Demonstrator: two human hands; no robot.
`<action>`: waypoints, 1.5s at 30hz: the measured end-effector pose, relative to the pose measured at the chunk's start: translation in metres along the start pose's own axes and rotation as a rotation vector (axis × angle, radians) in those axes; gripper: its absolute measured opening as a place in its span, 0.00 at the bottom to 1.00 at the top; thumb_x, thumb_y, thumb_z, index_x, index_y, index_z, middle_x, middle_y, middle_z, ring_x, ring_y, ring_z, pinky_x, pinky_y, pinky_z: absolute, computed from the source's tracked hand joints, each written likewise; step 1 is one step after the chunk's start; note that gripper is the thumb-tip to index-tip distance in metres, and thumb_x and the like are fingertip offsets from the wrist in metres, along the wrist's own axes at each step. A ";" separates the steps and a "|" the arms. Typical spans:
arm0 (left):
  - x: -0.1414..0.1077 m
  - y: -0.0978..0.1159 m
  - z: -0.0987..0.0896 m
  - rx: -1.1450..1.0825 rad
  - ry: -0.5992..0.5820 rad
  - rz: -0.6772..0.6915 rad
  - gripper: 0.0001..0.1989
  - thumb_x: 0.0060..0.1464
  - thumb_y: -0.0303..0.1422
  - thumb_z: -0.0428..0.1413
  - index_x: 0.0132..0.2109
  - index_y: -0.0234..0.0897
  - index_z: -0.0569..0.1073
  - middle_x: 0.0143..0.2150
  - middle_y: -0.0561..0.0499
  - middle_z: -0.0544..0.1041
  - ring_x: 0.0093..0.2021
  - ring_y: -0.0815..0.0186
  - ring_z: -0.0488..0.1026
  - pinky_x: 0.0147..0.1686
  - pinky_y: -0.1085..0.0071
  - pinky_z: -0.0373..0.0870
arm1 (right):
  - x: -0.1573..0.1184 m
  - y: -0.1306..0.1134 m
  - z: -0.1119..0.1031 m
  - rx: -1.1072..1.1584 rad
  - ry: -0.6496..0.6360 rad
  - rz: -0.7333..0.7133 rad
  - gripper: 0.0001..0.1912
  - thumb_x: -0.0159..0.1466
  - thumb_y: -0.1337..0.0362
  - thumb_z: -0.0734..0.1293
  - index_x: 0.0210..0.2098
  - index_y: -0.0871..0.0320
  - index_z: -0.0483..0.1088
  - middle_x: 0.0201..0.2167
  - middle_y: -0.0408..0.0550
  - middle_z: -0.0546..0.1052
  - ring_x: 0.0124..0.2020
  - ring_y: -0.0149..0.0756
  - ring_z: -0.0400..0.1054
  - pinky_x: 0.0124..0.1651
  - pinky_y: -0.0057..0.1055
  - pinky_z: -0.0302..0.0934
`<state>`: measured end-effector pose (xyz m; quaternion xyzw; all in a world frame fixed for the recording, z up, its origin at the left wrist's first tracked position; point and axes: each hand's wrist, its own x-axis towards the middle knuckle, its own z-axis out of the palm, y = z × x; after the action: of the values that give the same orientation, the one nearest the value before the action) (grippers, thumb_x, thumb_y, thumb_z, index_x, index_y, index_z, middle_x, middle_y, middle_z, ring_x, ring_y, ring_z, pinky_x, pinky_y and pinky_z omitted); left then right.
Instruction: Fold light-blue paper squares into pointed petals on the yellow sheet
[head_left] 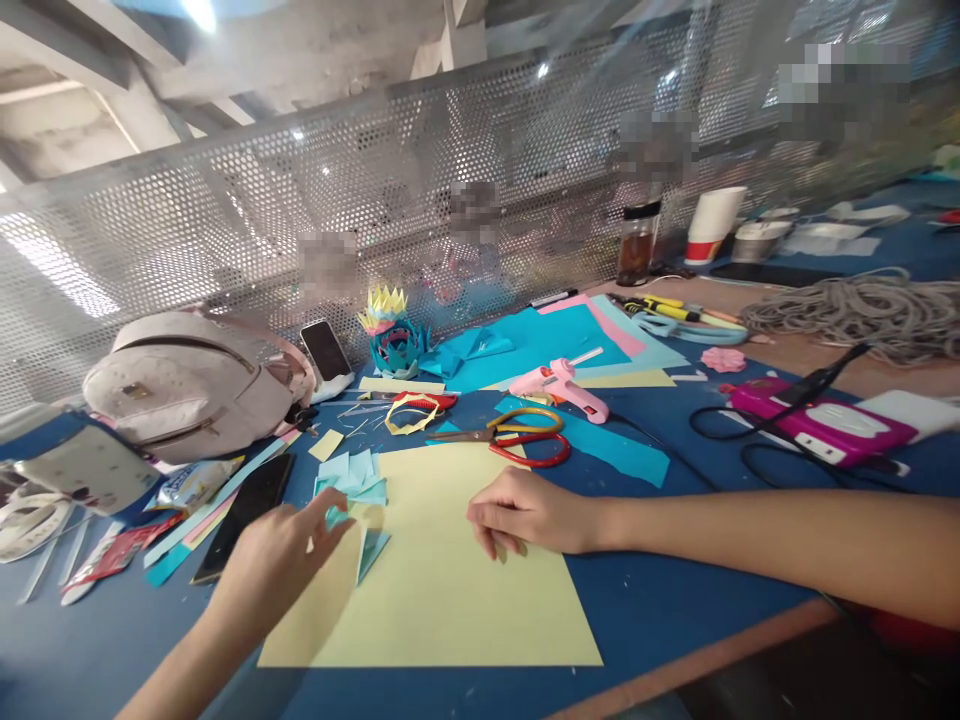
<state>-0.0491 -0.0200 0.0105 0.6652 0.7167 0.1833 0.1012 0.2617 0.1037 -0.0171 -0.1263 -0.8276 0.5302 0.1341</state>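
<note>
My left hand (pixel 281 545) is over the left part of a pale yellow sheet of paper (pixel 457 600). Its thumb and index finger are apart, close to a small pile of light blue folded paper pieces (pixel 356 475). A single folded blue paper triangle (pixel 371 555) lies on the sheet just beyond the thumb. On the sheet's right side rests my right hand (pixel 517 515), its fingers loosely curled in, with nothing visible in them. Scissors (pixel 525 437) with yellow and red handles lie past the sheet's far edge. Behind them is a pink hot glue gun (pixel 562 388).
A blue-and-yellow folded paper piece (pixel 397 345) stands behind, near a propped phone (pixel 325 350). A backpack (pixel 187 385) and a dark phone (pixel 244 515) are at left. Blue sheets (pixel 540 340) lie at the back. A magenta device (pixel 825 420) with cables and grey rope (pixel 862 315) are at right.
</note>
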 end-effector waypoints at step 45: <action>0.035 0.089 0.048 -0.611 -0.173 0.217 0.06 0.56 0.35 0.58 0.38 0.36 0.73 0.32 0.51 0.78 0.31 0.68 0.77 0.31 0.75 0.76 | 0.003 -0.001 -0.001 -0.027 0.274 -0.045 0.13 0.66 0.58 0.69 0.45 0.57 0.67 0.30 0.39 0.69 0.26 0.26 0.61 0.27 0.22 0.55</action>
<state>0.0482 0.0249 0.0058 0.6897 0.5423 0.3422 0.3364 0.2592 0.1053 -0.0157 -0.1807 -0.8111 0.4939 0.2559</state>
